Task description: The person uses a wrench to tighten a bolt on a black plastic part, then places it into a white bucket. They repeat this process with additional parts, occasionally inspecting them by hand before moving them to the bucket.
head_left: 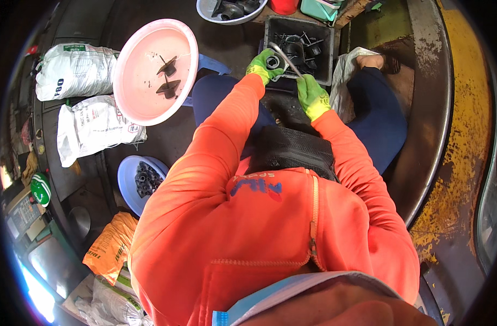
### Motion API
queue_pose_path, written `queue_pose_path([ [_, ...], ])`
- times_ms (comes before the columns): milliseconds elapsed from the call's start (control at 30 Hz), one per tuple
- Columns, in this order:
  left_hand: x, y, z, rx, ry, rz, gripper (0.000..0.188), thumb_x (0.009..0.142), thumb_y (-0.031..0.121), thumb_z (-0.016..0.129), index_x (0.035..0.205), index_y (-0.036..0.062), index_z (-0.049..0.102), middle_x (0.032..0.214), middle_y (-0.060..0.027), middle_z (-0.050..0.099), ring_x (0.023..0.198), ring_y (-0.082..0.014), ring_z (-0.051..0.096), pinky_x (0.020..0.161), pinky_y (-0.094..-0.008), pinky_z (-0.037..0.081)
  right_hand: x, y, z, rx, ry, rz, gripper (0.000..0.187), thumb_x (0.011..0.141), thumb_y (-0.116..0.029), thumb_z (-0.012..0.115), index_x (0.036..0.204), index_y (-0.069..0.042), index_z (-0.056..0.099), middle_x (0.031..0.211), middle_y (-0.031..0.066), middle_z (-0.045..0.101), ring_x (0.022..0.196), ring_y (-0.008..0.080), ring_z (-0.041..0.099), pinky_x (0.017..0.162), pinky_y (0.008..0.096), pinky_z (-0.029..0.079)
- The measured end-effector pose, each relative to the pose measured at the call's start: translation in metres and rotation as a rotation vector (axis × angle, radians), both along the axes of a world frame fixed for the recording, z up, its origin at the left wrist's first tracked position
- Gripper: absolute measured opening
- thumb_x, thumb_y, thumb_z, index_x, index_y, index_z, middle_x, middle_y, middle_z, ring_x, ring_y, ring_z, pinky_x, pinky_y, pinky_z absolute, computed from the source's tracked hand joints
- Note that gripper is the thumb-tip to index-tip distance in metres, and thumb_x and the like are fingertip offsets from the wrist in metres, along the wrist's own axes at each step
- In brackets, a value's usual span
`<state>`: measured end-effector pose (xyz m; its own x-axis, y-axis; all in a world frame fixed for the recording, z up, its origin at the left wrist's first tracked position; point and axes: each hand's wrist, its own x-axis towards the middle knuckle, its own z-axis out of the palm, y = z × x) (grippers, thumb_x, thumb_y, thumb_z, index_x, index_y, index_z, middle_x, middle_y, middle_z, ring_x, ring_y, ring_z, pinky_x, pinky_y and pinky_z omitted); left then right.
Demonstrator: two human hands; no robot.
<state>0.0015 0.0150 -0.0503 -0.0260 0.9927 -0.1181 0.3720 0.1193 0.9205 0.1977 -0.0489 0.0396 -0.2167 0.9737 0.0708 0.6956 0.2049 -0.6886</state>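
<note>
My left hand [260, 66], in a yellow-green glove, is closed around a small round part [272, 63] with a ring-shaped opening facing up. My right hand [313, 96], gloved the same way, grips a slim metal bar-like tool [286, 57] by its lower end. The tool slants up and left, its far end just above the round part; whether they touch I cannot tell. Both hands are at the near side of a black crate [329, 51] holding several dark parts [296, 51] with thin stems.
A pink basin [137, 81] at the left holds two dark finned parts [167, 88]. White sacks [77, 70] lie beside it. Dark parts fill a blue basin [128, 187] and a pale basin [227, 20]. A rusty yellow metal edge [449, 179] runs along the right.
</note>
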Motion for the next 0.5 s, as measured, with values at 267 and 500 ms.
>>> queue_pose_path([
  [267, 0.0, -0.002, 0.006, -0.061, 0.006, -0.025, 0.071, 0.058, 0.005, 0.086, 0.121, 0.0104, 0.054, 0.113, -0.0044, 0.062, 0.108, -0.0175, 0.057, 0.086, -0.0312, 0.049, 0.003, -0.001, 0.006, -0.183, -0.014, 0.037, 0.037, 0.096, -0.039, 0.038, 0.104, -0.008, 0.056, 0.098, 0.0242, 0.063, 0.093, 0.044, 0.058, 0.08, 0.0498, 0.045],
  [500, 0.001, 0.001, -0.002, -0.1, -0.069, -0.033, 0.063, 0.069, 0.002, 0.078, 0.125, 0.0097, 0.052, 0.105, -0.0015, 0.062, 0.099, -0.0148, 0.057, 0.082, -0.0306, 0.05, 0.005, -0.005, 0.011, -0.276, -0.075, 0.006, 0.034, 0.097, -0.036, 0.038, 0.104, -0.008, 0.055, 0.094, 0.022, 0.063, 0.09, 0.0442, 0.058, 0.079, 0.0497, 0.045],
])
